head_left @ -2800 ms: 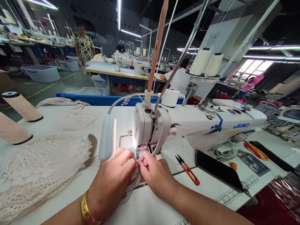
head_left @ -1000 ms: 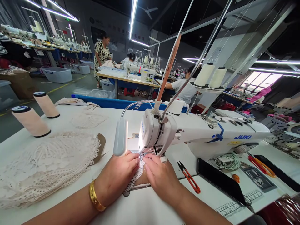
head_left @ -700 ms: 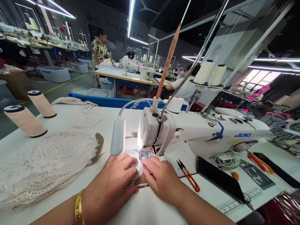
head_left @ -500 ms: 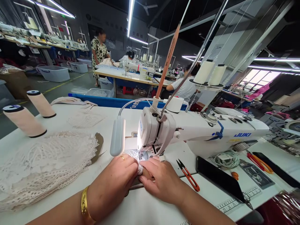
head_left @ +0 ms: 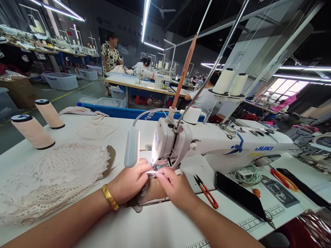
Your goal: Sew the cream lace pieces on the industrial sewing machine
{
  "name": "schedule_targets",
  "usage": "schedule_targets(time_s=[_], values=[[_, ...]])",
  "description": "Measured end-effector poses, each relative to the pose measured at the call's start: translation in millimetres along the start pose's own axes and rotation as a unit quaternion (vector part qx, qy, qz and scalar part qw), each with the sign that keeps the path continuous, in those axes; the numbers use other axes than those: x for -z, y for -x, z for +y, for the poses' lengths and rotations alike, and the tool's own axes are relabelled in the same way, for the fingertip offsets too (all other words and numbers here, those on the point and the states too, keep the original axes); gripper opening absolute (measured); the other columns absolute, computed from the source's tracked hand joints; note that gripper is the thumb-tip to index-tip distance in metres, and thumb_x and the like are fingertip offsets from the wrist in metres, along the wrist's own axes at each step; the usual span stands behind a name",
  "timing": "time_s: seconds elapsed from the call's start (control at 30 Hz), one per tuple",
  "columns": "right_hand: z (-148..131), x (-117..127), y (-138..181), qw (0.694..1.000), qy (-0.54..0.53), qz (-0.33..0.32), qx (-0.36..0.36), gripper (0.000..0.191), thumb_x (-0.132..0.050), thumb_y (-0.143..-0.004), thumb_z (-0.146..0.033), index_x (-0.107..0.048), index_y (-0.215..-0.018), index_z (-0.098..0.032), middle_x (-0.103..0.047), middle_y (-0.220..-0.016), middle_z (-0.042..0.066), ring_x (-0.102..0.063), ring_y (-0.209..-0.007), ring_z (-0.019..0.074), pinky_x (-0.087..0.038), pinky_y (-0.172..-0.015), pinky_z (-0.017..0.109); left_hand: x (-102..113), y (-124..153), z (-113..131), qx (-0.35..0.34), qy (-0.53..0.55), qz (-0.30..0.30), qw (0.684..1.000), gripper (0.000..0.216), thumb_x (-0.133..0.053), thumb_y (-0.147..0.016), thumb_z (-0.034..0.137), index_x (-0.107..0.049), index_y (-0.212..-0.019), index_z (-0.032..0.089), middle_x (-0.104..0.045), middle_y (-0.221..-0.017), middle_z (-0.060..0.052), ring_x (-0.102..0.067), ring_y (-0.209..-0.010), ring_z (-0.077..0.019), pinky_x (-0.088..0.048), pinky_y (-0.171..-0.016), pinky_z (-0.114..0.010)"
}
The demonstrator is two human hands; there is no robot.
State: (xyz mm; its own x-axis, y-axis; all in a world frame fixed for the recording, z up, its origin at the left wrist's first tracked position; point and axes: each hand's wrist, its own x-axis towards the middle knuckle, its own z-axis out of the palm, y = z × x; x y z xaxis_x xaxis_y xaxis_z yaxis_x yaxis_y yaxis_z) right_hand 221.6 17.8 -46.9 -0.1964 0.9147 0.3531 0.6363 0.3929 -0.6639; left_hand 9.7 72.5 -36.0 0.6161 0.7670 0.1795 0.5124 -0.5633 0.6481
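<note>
A white sewing machine (head_left: 222,144) stands on the white table (head_left: 165,227). My left hand (head_left: 129,182) and my right hand (head_left: 176,187) meet just in front of its needle area, fingers pinched together on a small piece of cream lace with a brown backing (head_left: 151,193). The lace edge lies between my fingertips right below the presser foot. A gold bangle (head_left: 110,197) sits on my left wrist. The lit lamp head (head_left: 131,147) hangs just above my left hand.
A stack of cream lace pieces (head_left: 49,179) lies at left, behind it two thread cones (head_left: 32,131). Red thread snips (head_left: 205,191), a black phone (head_left: 239,194), a coiled cable (head_left: 247,174) and orange scissors (head_left: 284,175) lie at right. Other people work at tables behind.
Both hands have moved up to the presser foot and turned the piece, so its brown backing now shows below my fingers. My head shifted slightly.
</note>
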Motion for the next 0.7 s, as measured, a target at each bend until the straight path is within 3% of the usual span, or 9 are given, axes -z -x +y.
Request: schedule_targets(time_s=[0.3,0.4,0.53,0.7], values=[[1,1,0,1.000,0.003,-0.014,0.013,0.028,-0.047,-0.107,-0.034,-0.060,-0.083,-0.024,-0.061,-0.073,-0.002,-0.056,-0.070,0.0166,-0.039,-0.066,0.027,1,3,4,-0.001,0.023,-0.007,1.000,0.026,-0.049,-0.097,0.027,-0.070,-0.083,0.021,-0.067,-0.094,-0.003,-0.065,-0.088,-0.0202,-0.052,-0.079,-0.030],[5,3,3,0.995,0.053,-0.048,0.064,0.029,-0.045,-0.107,-0.030,-0.055,-0.080,-0.023,-0.062,-0.074,0.000,-0.059,-0.074,0.0184,-0.039,-0.069,0.028,3,7,3,-0.061,-0.006,-0.010,0.998,0.029,-0.050,-0.102,0.028,-0.072,-0.085,0.020,-0.068,-0.094,-0.004,-0.065,-0.089,-0.0204,-0.051,-0.081,-0.031],[6,10,10,0.973,0.145,-0.089,0.153,0.025,-0.046,-0.108,-0.023,-0.059,-0.086,-0.023,-0.066,-0.078,0.001,-0.058,-0.075,0.0193,-0.036,-0.068,0.030,5,20,7,-0.176,-0.071,0.014,0.982,0.027,-0.049,-0.103,0.016,-0.073,-0.093,0.021,-0.073,-0.102,-0.005,-0.067,-0.091,-0.0203,-0.049,-0.080,-0.031],[2,18,15,0.954,0.201,-0.097,0.198,0.027,-0.043,-0.107,-0.019,-0.057,-0.085,-0.022,-0.064,-0.076,-0.001,-0.052,-0.065,0.0166,-0.032,-0.065,0.032,3,32,23,-0.228,-0.150,0.031,0.962,0.034,-0.046,-0.100,0.004,-0.067,-0.080,0.021,-0.072,-0.081,-0.001,-0.061,-0.074,-0.0192,-0.046,-0.076,-0.035]])
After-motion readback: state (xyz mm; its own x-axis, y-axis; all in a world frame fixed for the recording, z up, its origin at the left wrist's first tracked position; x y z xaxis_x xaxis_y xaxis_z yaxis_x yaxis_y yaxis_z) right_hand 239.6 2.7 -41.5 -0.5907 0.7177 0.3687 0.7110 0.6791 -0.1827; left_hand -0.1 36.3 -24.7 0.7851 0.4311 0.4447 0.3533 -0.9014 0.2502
